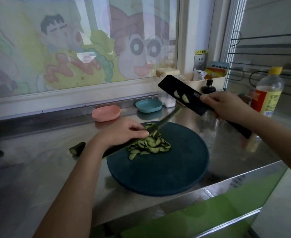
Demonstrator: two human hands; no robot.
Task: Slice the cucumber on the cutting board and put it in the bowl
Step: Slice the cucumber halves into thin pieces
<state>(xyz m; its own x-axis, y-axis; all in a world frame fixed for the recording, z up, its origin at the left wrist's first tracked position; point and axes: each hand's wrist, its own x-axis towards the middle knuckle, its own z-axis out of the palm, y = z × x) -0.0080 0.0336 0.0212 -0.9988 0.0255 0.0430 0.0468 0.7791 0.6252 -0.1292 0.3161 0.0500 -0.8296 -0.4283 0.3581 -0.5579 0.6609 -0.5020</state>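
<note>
A pile of thin cucumber slices (151,145) lies on the far part of a round dark teal cutting board (158,172). My left hand (124,133) rests at the pile's left edge, fingers stretched out toward the slices. My right hand (227,105) grips the handle of a black knife (180,93), raised above the board's far right with the blade pointing up and left. Two slices stick to the blade. A blurred dark streak runs under my left hand. A pink bowl (105,113) and a blue bowl (148,105) stand behind the board.
A cucumber end piece (77,148) lies on the steel counter left of the board. At the back right are a dark bottle (209,86), a beige tub of packets (203,79) and a yellow-capped oil bottle (268,93). The counter's front edge (210,191) runs just below the board.
</note>
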